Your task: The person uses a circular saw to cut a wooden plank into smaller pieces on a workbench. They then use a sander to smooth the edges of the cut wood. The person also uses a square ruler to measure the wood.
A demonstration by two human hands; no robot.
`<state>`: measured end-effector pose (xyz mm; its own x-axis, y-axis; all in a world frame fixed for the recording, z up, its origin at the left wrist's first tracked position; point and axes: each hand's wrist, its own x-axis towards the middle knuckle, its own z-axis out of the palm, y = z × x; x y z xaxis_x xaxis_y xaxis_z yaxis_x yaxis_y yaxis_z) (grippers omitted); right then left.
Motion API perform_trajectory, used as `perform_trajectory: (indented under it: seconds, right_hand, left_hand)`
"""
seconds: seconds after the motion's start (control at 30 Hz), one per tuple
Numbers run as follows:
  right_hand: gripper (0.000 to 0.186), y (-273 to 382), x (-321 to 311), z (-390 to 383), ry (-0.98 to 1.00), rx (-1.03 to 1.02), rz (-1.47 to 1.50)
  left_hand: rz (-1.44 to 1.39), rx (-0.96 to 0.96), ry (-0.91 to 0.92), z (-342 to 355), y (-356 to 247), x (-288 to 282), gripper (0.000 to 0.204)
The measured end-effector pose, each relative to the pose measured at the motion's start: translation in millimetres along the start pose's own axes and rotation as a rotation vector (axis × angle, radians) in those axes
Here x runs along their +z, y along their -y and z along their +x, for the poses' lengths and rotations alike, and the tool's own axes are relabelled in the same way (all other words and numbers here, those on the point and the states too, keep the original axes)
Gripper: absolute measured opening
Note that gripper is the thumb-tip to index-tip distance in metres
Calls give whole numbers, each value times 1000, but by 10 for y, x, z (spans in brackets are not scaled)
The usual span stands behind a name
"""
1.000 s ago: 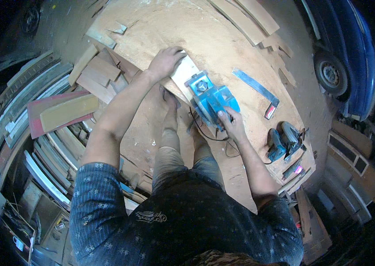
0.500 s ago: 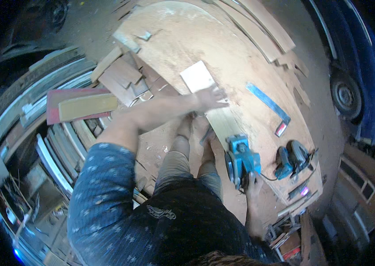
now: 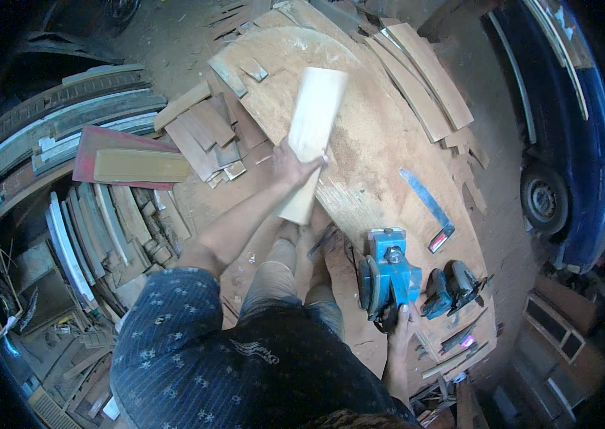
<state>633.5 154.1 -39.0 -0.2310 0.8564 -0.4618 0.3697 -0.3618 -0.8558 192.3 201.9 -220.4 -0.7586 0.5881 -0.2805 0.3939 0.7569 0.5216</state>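
My left hand [image 3: 294,166] grips a long pale board [image 3: 316,107], held at a slant over the table's left edge. My right hand [image 3: 403,322] is closed on the rear handle of a blue electric planer [image 3: 392,272], which sits at the near part of the sawdust-covered table [image 3: 359,196]. A metal square [image 3: 424,201] lies to the planer's upper right, and a dark, blue-bodied power saw [image 3: 457,292] rests close to its right side.
Loose boards [image 3: 417,86] lie along the table's far right edge, with offcuts [image 3: 206,132] to the left. Stacked planks [image 3: 66,222] and a red panel [image 3: 83,161] fill the left side. A blue vehicle [image 3: 574,179] stands at the right.
The planer has moved down and right with my right hand, off the board. My left hand has lifted and turned the board, shifting its top end upward in the view.
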Motion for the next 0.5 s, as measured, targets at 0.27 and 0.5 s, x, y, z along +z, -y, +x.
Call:
perform_trajectory:
  seconds: [0.27,0.5]
  right_hand:
    - [54,162,103,132,25,-6,13]
    - [51,228,152,139,145,17,-10]
  left_hand:
    - [-628,-322,-156,201,90,558,54]
    - [-600,-152,-84,430,402,757,44]
